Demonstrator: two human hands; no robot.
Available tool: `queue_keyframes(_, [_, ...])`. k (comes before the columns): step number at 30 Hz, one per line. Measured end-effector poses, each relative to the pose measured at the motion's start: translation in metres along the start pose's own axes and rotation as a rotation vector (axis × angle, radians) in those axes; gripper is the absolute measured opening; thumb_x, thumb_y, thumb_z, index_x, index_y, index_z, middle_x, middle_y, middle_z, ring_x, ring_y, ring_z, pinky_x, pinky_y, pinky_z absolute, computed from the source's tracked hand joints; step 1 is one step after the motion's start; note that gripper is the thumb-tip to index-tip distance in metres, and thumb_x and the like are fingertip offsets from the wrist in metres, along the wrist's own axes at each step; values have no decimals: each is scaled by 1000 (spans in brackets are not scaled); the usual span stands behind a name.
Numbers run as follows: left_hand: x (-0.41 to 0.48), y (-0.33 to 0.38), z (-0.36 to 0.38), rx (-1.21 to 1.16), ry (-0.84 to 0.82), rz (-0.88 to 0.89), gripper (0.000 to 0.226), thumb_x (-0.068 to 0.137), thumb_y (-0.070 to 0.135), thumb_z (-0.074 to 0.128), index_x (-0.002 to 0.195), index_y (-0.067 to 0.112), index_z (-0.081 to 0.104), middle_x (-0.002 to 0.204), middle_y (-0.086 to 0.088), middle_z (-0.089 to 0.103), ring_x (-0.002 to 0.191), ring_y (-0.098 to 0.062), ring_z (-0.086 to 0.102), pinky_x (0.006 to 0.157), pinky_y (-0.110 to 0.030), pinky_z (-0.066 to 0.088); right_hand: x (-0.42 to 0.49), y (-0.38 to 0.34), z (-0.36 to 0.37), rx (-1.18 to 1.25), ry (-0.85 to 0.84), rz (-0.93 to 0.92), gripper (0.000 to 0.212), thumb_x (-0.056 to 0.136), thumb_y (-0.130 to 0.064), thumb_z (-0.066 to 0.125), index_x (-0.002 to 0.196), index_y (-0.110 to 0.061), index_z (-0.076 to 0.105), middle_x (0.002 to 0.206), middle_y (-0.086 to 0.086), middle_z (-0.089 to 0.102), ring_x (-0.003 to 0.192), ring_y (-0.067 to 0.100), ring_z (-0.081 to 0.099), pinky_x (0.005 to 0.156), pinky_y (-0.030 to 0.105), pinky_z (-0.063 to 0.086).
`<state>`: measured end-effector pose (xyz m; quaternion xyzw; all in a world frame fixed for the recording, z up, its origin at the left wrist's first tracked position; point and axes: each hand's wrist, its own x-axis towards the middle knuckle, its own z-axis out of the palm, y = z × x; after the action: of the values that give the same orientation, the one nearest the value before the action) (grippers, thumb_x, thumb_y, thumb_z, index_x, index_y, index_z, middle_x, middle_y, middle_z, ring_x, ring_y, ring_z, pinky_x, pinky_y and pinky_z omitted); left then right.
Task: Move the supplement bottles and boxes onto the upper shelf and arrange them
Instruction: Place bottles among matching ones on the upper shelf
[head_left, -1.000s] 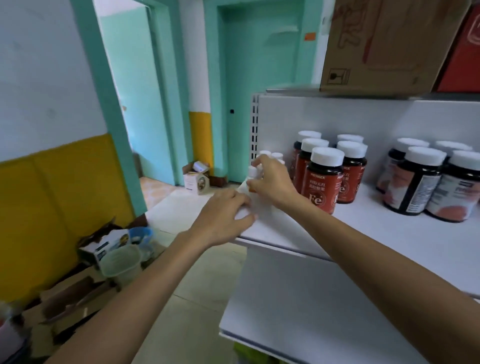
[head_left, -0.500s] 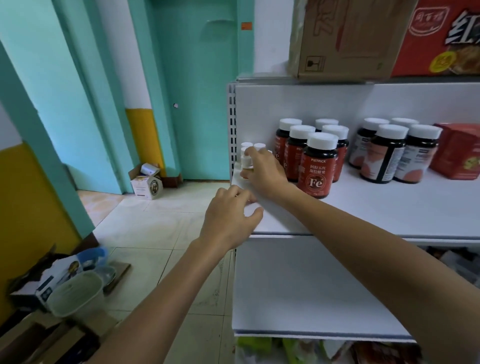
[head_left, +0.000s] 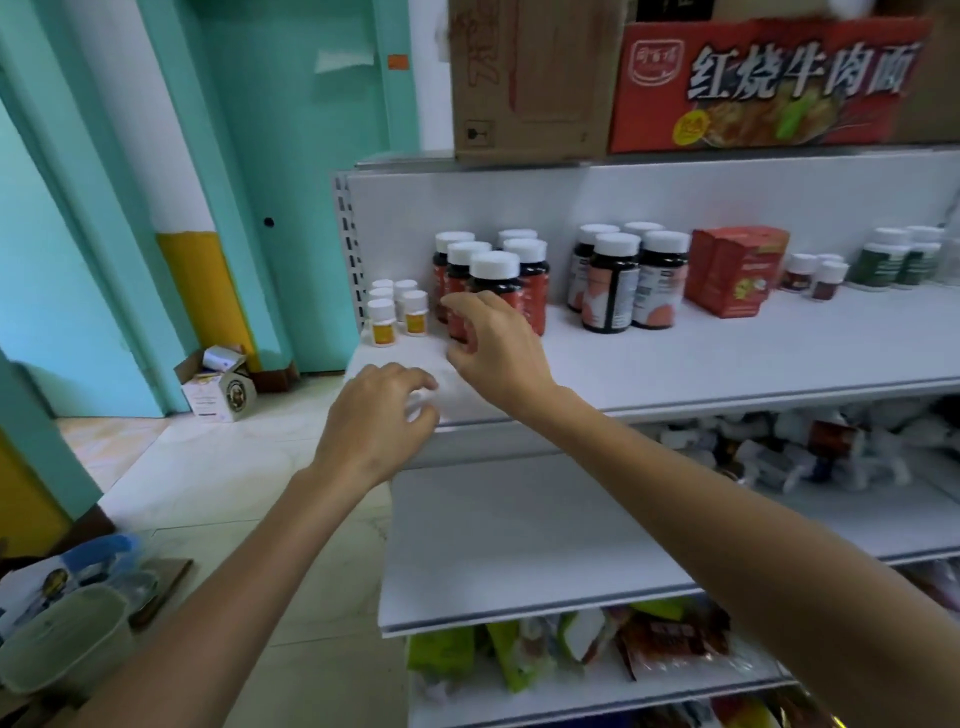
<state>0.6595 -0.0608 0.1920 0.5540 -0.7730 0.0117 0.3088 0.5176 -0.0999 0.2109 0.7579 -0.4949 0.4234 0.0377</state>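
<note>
Our right hand (head_left: 493, 348) hovers with fingers loosely spread, empty, its fingertips just before the red-labelled iron bottles (head_left: 488, 291). Our left hand (head_left: 379, 415), half curled and empty, rests at the upper shelf (head_left: 727, 364) edge. Small yellow-labelled bottles (head_left: 397, 314) stand just left of the fingers; we should nudge them gently into even rows.

Empty hands (head_left: 498, 348) before shelved supplement bottles (head_left: 491, 283)

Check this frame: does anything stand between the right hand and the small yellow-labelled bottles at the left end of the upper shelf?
Nothing visible does. The right hand hovers open in front of the red-labelled bottles, and only bare upper shelf lies between it and the small yellow-labelled bottles to its left. The left hand is lower, at the shelf's front edge.
</note>
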Motion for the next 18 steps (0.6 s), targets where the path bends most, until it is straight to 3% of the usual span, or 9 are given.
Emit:
queue_keyframes(5, [-22, 63, 31, -65, 39, 76, 21, 86, 16, 58, 105, 15, 67, 109, -2, 65, 102, -21, 52, 85, -28, 36, -56, 51, -64, -32, 42, 102, 34, 84, -13, 60, 118, -11, 57, 114, 7, 58, 102, 26, 55, 72, 35, 45])
queue_keyframes(11, [-50, 147, 79, -118, 13, 127, 16, 81, 9, 62, 97, 9, 69, 107, -8, 63, 106, -28, 53, 91, -36, 40, -135, 122, -144, -86, 40, 249, 34, 85, -11, 59, 118, -8, 56, 118, 7, 57, 104, 24, 56, 74, 38, 48])
queue_keyframes(18, [-90, 213, 150, -201, -224, 77, 25, 87, 17, 58, 111, 14, 63, 120, -5, 58, 115, -25, 49, 95, -33, 37, -229, 201, -205, -176, -39, 509, 30, 89, -16, 56, 118, -8, 54, 115, 8, 57, 102, 25, 55, 75, 35, 47])
